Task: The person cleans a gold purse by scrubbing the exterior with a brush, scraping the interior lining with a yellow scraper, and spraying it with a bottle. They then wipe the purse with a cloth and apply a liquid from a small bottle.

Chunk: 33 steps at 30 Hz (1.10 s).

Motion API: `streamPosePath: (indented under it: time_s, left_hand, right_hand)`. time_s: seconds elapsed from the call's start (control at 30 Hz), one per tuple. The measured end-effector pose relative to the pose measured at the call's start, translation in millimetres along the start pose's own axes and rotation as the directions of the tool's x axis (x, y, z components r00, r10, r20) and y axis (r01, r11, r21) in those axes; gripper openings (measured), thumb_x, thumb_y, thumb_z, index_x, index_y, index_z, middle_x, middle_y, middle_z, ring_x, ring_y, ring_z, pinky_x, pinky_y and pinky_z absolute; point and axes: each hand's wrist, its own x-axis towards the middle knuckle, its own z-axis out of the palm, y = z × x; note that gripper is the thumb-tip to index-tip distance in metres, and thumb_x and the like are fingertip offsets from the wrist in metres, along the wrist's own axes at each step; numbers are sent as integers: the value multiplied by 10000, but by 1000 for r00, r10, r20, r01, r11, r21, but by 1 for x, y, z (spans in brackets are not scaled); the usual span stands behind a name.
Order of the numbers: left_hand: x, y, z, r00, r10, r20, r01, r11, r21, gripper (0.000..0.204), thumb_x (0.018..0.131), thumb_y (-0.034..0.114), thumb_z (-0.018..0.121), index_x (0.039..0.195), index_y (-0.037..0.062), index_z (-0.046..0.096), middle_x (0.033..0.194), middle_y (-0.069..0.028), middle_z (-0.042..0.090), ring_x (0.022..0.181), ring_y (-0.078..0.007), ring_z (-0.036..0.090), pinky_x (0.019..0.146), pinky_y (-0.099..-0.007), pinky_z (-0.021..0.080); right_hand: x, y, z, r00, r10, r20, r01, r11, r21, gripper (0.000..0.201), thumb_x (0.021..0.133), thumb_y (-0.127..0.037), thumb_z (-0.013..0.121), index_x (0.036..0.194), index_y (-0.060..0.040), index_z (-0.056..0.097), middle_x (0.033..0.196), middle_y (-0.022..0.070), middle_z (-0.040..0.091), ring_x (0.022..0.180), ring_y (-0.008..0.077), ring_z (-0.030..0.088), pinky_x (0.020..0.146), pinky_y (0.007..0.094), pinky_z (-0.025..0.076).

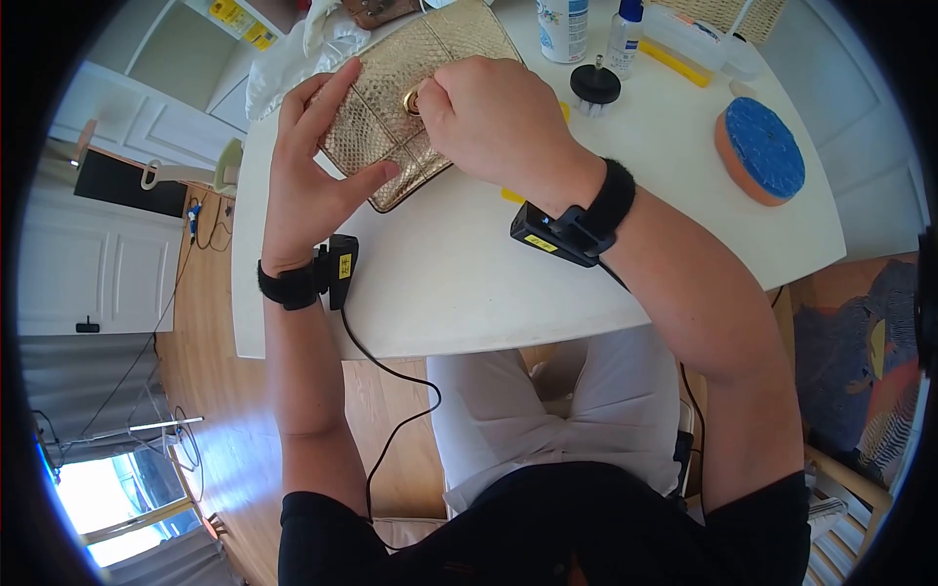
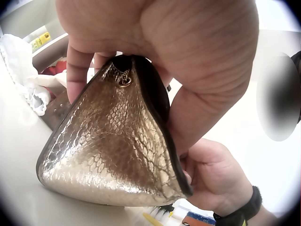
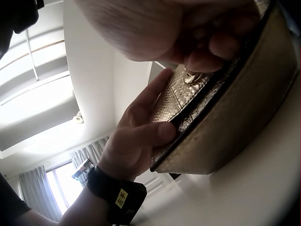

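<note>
A gold, scaly-textured bag (image 1: 376,122) with dark edging stands on the white table, tilted. My left hand (image 1: 318,166) grips its left end, thumb on the near side and fingers over the far side; the left wrist view shows the bag's end panel (image 2: 103,146) under that palm. At the round gold clasp (image 1: 411,102) on the flap, my right hand (image 1: 503,117) has its fingers curled in. The right wrist view shows the clasp (image 3: 190,76) right beside those fingertips, which pinch at the flap there; their exact hold is partly hidden.
Behind the right hand stand a spray can (image 1: 563,29), a small blue-capped bottle (image 1: 623,44) and a black round brush (image 1: 595,86). A blue-topped orange sponge (image 1: 762,151) lies at the right. White cloth (image 1: 283,78) is beyond the bag. Cables hang from both wrists.
</note>
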Motion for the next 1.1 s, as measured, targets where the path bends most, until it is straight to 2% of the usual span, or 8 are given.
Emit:
streamPosePath:
  time_s: [0.13,0.2,0.3,0.5,0.73,0.9,1.1]
  left_hand:
    - [0,0,0,1000,1,-5,-1,1000,-10,930,599,50,892,1462,157,563,1338,-86,526,1172,-221,574,930,-327,496]
    - [0,0,-1,1000,-1,-4,1,1000,-1,930,599,51,892,1462,157,562,1340,-86,526,1172,-222,573,931,-327,496]
    - [0,1,-1,1000,-3,0,3,1000,16,930,599,52,892,1463,159,562,1343,-88,526,1174,-224,572,933,-327,496]
    - [0,2,-1,1000,-3,-8,3,1000,16,926,602,51,887,1463,163,563,1344,-86,528,1176,-222,571,931,-328,493]
    - [-1,2,-2,1000,-22,7,22,1000,16,925,605,43,884,1464,163,561,1354,-86,517,1208,-227,568,977,-341,493]
    - [0,2,0,1000,-12,-4,12,1000,-5,929,605,38,888,1465,164,560,1355,-83,516,1201,-224,570,972,-336,492]
    - [-1,2,-1,1000,-14,4,14,1000,5,932,604,46,892,1466,159,558,1354,-82,515,1194,-221,572,964,-334,494]
  right_hand:
    - [0,5,2,995,-19,-97,17,1000,-17,275,918,-229,597,765,-23,696,680,162,673,635,363,663,613,454,533]
    - [1,9,5,974,-104,-199,111,994,20,159,886,-202,657,817,-64,700,660,112,675,613,316,667,586,417,530]
    - [2,10,7,961,-171,-219,185,982,45,84,864,-178,691,871,-94,698,660,78,681,604,284,672,577,400,527]
    - [-1,6,-2,970,-212,-118,211,977,-21,91,839,-157,706,916,-107,705,701,40,690,653,253,680,595,381,529]
    - [-1,8,-5,963,-246,-109,239,968,-69,134,822,-137,708,953,-111,710,766,44,702,724,256,689,643,389,538]
    - [0,7,-5,963,-245,-116,234,967,-96,79,828,-149,713,886,-97,703,766,55,706,733,269,696,648,394,542]
    - [0,8,-6,964,-236,-127,228,971,-73,100,821,-175,732,853,-85,700,763,67,715,730,280,701,639,403,545]
